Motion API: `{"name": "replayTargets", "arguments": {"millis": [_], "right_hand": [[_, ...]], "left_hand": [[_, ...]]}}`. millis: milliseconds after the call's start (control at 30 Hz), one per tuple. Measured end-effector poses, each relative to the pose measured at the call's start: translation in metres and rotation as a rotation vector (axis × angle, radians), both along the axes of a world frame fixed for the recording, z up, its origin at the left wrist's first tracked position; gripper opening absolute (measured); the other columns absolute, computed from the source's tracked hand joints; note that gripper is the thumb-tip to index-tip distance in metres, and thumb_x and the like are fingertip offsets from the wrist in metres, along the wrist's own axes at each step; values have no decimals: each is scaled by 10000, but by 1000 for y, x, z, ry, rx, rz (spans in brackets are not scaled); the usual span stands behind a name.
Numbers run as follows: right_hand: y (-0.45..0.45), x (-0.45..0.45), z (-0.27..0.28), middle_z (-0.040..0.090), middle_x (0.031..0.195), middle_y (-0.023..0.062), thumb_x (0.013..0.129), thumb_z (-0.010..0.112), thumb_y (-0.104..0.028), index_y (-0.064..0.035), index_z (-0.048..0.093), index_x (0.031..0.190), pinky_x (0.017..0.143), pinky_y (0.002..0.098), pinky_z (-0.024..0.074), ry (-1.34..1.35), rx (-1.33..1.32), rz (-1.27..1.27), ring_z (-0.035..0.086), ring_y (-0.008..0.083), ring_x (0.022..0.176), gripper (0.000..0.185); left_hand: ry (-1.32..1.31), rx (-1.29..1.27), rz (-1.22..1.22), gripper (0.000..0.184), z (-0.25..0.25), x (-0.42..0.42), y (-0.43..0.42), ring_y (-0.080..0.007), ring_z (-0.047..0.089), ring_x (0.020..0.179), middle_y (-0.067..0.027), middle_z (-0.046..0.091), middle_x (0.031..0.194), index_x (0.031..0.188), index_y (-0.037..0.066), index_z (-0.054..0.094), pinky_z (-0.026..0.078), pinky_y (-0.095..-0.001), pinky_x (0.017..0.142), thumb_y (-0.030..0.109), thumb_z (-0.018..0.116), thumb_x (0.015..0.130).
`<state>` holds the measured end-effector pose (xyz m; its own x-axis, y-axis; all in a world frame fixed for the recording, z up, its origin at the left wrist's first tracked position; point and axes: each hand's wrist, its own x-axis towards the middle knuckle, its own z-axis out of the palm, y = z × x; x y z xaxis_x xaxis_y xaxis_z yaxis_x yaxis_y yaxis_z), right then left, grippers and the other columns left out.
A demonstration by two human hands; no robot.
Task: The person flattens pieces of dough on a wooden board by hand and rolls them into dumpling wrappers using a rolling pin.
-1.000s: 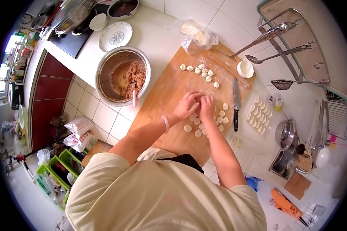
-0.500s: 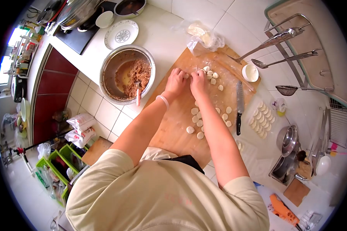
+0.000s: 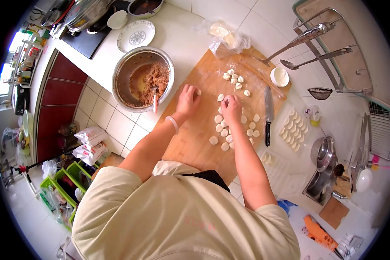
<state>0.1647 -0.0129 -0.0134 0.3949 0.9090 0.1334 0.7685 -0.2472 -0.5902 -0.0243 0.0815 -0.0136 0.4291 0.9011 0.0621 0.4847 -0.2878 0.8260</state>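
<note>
My left hand (image 3: 188,100) is over the left part of the wooden board (image 3: 182,147), its fingers closed on a small dough piece (image 3: 198,92). To the right, my right hand (image 3: 231,107) has its fingers pinched together beside another dough piece (image 3: 221,97); whether anything is between them is hidden. Several flattened round dough pieces (image 3: 225,146) lie below and around my right hand. Farther up the board is a group of uncut-looking, rounder dough pieces (image 3: 234,81). A knife (image 3: 268,117) lies on the board's right side.
A metal bowl of meat filling (image 3: 156,80) stands left of the board, with a patterned plate (image 3: 136,36) behind it. A small white bowl (image 3: 279,76) and a plastic bag of dough (image 3: 223,34) are at the board's far end. Rows of dumplings (image 3: 294,130) lie to the right.
My hands were close together at the upper dough pieces and are now apart. The left has moved left and down, the right down and slightly right.
</note>
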Motion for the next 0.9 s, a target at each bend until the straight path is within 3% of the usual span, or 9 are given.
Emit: {"name": "replayTargets", "arguments": {"millis": [33,200,400,500,600,667,700,767,900], "right_hand": [[1,0,3,611,975,131,770,729,-86,-48,576,927,817,450,478,-4,-35,6,568,341,995,222],[10,-11,12,599,979,149,726,779,-100,-47,567,959,847,465,463,-35,37,18,554,369,977,320],[13,-16,7,605,977,138,737,778,-120,-52,590,965,871,473,458,-44,-35,45,565,356,978,303],[11,-15,2,600,997,145,758,761,-112,-54,592,987,886,471,456,-37,-75,99,556,360,991,291],[14,-15,7,577,1116,166,783,727,-93,-58,578,1087,938,482,434,-32,-90,128,522,373,1087,341],[20,-21,8,562,1207,177,795,705,-88,-62,568,1166,980,494,414,-47,-106,130,501,377,1167,396],[29,-27,5,489,1332,189,806,693,-88,-44,509,1270,1044,498,372,-95,-70,139,429,381,1269,501],[43,-32,-9,277,1573,201,873,634,-157,7,323,1481,1187,501,221,-161,-165,164,225,361,1473,703],[49,-43,-20,271,1588,169,954,509,-249,-18,322,1497,1200,520,165,-296,-188,95,203,320,1491,619]], "left_hand": [[6,93,16,265,-3,-6,0,-363,550,981,-131,581,997,988,56,580,461,-453,834,71,708,757],[119,317,29,282,3,-21,-4,-368,540,989,-120,578,993,990,61,572,451,-464,829,102,723,755],[90,142,6,307,13,-7,-2,-360,519,1043,-118,572,1002,1000,69,582,429,-478,878,110,727,733],[60,-134,-64,307,1,-5,1,-377,519,1093,-130,571,1012,1017,60,593,430,-520,913,113,717,741],[187,-164,-128,402,0,-4,3,-404,474,1210,-168,553,1159,1145,77,589,438,-521,973,89,692,756],[244,143,-157,539,16,7,3,-401,348,1371,-187,439,1415,1330,96,522,351,-512,1100,125,662,811],[244,140,-157,539,13,13,4,-401,348,1371,-187,439,1415,1330,96,522,351,-512,1100,125,662,811],[418,327,-217,629,3,24,10,-375,190,1472,-168,286,1555,1477,98,382,172,-557,1181,215,590,895],[580,301,-263,564,-8,28,10,-328,87,1514,-149,222,1607,1498,72,356,37,-592,1194,297,421,985]]}}
